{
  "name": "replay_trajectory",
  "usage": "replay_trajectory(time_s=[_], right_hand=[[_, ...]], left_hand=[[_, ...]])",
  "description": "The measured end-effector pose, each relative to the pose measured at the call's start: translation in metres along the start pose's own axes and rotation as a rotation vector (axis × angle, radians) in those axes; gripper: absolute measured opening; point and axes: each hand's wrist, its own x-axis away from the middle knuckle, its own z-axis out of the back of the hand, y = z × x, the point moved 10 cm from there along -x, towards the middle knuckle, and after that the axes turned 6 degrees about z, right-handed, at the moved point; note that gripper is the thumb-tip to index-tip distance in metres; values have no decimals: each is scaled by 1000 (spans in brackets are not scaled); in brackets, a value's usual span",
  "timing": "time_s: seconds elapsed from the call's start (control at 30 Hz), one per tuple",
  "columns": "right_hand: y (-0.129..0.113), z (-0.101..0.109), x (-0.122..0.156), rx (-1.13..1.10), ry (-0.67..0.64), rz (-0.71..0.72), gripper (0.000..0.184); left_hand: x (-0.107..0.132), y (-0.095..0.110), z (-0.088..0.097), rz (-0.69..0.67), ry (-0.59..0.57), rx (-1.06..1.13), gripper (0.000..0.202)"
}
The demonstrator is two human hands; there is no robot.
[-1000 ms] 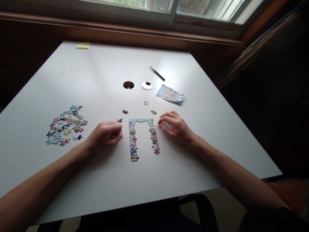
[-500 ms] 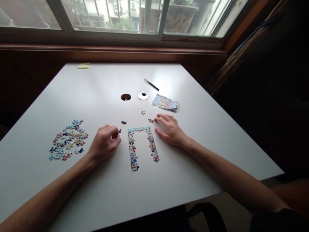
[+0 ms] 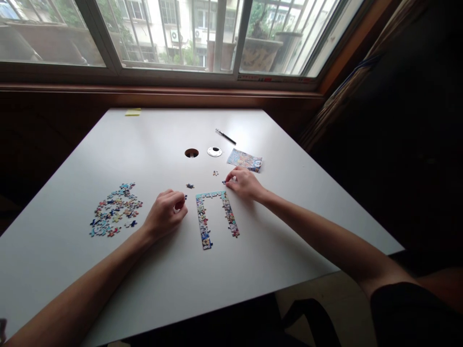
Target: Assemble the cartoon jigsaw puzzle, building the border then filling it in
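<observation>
A partly joined jigsaw frame (image 3: 216, 213), shaped like an upside-down U, lies on the white table (image 3: 253, 250). My left hand (image 3: 166, 212) rests just left of it, fingers curled round a small dark puzzle piece (image 3: 185, 196). My right hand (image 3: 243, 183) is at the frame's top right corner, its fingertips pinched on a loose piece (image 3: 224, 182). Two more loose pieces lie beyond the frame, one (image 3: 189, 185) on the left and one (image 3: 215, 173) further back. A heap of several unsorted pieces (image 3: 115, 210) sits to the left.
Behind the puzzle are a round cable hole (image 3: 191, 153), its white cap (image 3: 214, 152), a colourful picture card (image 3: 244, 160) and a black pen (image 3: 225, 136). A yellow sticky pad (image 3: 132, 112) lies at the far left corner. A window runs along the back.
My right hand has moved forward from beside the frame to the loose piece at its top right and closed on it. The view has tilted up, showing more window.
</observation>
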Motion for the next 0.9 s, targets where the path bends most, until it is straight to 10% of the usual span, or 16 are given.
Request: replay_trajectory(time_s=[0.9], right_hand=[[-62, 1, 27, -1061, -88, -3, 15]], left_hand=[[0, 3, -5, -34, -65, 77, 24]])
